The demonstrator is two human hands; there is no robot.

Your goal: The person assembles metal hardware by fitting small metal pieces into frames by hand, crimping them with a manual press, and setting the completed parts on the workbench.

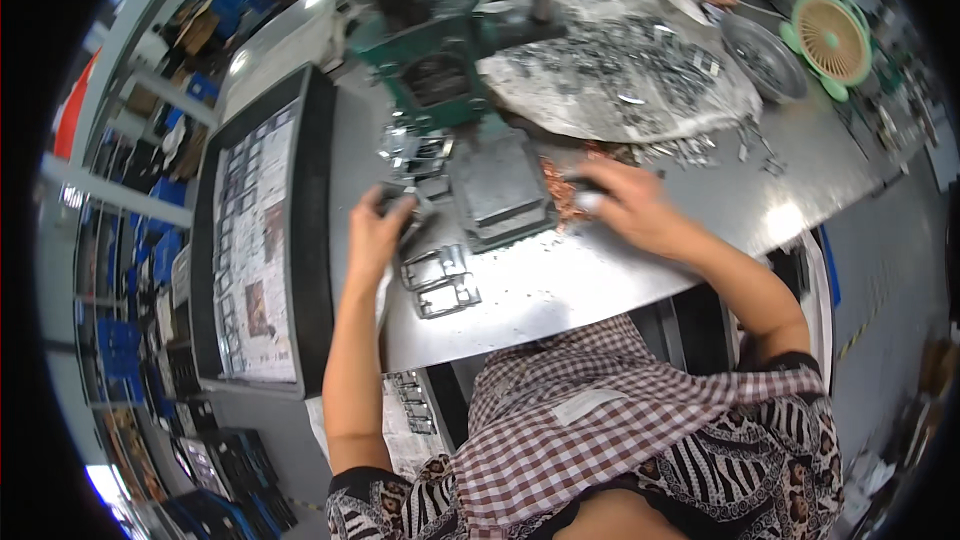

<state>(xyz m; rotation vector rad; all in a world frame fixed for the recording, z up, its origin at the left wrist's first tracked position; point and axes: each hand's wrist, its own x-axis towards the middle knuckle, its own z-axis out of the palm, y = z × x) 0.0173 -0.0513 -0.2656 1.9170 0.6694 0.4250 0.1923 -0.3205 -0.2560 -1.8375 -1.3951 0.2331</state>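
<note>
My left hand (376, 232) is closed around a small grey metal part (414, 220) at the left side of the press bed. My right hand (640, 208) reaches in from the right with its fingers curled together; something pale shows at a fingertip, and what they hold is blurred. Just beyond those fingertips lies a heap of small copper-coloured pieces (562, 195). Between my hands sits the dark flat metal block (500, 185) of a green press (425, 80). Thin metal frames (440, 280) lie on the steel table in front of my left hand, and more shiny ones (410, 148) behind it.
A black tray (318, 190) lined with paper and rows of frames stands at the left. At the back right, a whitish sheet (560, 100) bears many small metal pieces. A grey bowl (765, 58) and a green fan (832, 40) stand beyond. The table's front edge runs close to my body.
</note>
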